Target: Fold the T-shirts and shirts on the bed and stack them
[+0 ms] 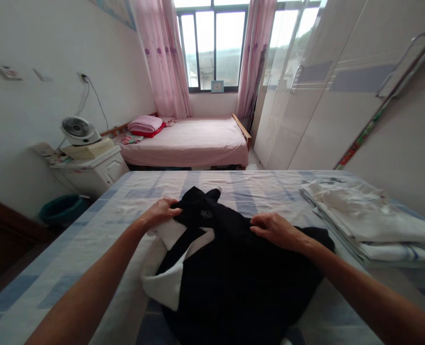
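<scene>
A black shirt [226,278] with a white collar lies spread on the bed with the blue and white checked sheet [126,211]. Its collar points left, and a small pale emblem shows near the far shoulder. My left hand [162,211] pinches the black cloth beside the collar at the far left. Farther right, my right hand [275,230] grips the shirt's far edge between thumb and fingers. The cloth between both hands is bunched a little. The shirt's near end runs out of the picture at the bottom.
Folded white cloths [370,215] are stacked at the bed's right. Beyond stands another bed with a pink sheet [198,139]. A fan [79,129] sits on a white cabinet [104,170] at left, near a green bin [63,208]. Glossy wardrobe doors [316,105] line the right.
</scene>
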`<state>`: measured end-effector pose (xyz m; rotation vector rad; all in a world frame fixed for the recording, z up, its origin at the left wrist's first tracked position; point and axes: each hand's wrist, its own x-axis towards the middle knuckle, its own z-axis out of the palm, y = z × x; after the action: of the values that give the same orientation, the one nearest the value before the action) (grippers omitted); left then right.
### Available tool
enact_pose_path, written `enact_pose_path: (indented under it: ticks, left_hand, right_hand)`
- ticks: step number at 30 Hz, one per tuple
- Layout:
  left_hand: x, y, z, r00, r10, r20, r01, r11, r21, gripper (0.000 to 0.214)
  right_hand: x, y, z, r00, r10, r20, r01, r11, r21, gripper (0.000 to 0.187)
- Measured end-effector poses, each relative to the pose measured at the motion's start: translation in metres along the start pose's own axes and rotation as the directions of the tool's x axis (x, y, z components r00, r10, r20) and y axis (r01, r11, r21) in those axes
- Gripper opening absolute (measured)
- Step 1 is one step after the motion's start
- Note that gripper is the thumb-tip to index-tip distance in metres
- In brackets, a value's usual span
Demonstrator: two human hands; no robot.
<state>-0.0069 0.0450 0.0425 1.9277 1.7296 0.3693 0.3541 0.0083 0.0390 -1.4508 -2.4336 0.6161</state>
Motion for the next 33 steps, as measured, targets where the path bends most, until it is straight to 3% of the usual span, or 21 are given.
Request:
enact_pose_path:
  ticks: [2,5,7,9,11,12,14,17,23,27,30,33]
  left_hand:
    - [-0.006,0.002,-0.008,0.992,0.107,-0.061,-0.113,0.988,-0.105,0.036]
    - [-0.014,0.006,-0.025,0.946,0.132,-0.297,-0.203,0.953,-0.223,0.038]
    - [-0.009,0.013,-0.035,0.869,0.119,-0.48,-0.223,0.96,-0.167,0.035]
    - [0.005,0.024,-0.04,0.756,0.157,-0.635,-0.194,0.981,0.012,0.031]
    - [0.024,0.036,-0.038,0.669,0.214,-0.712,-0.147,0.977,0.155,0.035]
    - [0.034,0.04,-0.035,0.654,0.227,-0.722,-0.117,0.973,0.2,0.04]
    - [0.05,0.04,-0.026,0.685,0.217,-0.695,-0.046,0.965,0.257,0.049]
    - [0.056,0.019,-0.011,0.774,0.156,-0.614,0.06,0.946,0.317,0.051]
    - [0.01,-0.037,0.012,0.934,-0.018,-0.357,0.119,0.957,0.265,0.043]
    - [-0.014,-0.038,0.02,0.952,-0.116,-0.283,0.176,0.964,0.197,0.043]
    - [-0.018,-0.028,0.024,0.94,-0.211,-0.266,0.251,0.96,0.123,0.054]
    - [-0.028,-0.018,0.031,0.966,-0.171,-0.196,0.178,0.984,0.019,0.07]
  right_hand:
    - [0.0,0.0,-0.016,0.998,-0.057,0.004,0.057,0.998,0.004,0.025]
    - [0.013,0.009,-0.052,0.993,-0.047,-0.108,0.041,0.997,-0.06,0.022]
    - [0.035,0.017,-0.073,0.967,-0.007,-0.253,-0.034,0.987,-0.157,0.023]
    - [0.066,0.022,-0.086,0.908,0.021,-0.418,-0.125,0.967,-0.224,0.027]
    - [0.098,0.026,-0.089,0.832,0.037,-0.554,-0.2,0.951,-0.236,0.03]
    - [0.111,0.027,-0.088,0.801,0.046,-0.597,-0.227,0.946,-0.232,0.032]
    - [0.128,0.031,-0.08,0.775,0.071,-0.627,-0.263,0.94,-0.219,0.036]
    - [0.122,0.047,-0.062,0.812,0.136,-0.568,-0.297,0.933,-0.202,0.044]
    - [0.045,0.116,-0.023,0.86,0.284,-0.425,-0.407,0.884,-0.232,0.051]
    - [0.015,0.138,-0.012,0.862,0.347,-0.37,-0.451,0.858,-0.245,0.051]
    - [0.013,0.132,-0.015,0.843,0.408,-0.35,-0.504,0.827,-0.25,0.048]
    - [0.009,0.122,-0.021,0.848,0.439,-0.297,-0.511,0.825,-0.241,0.041]
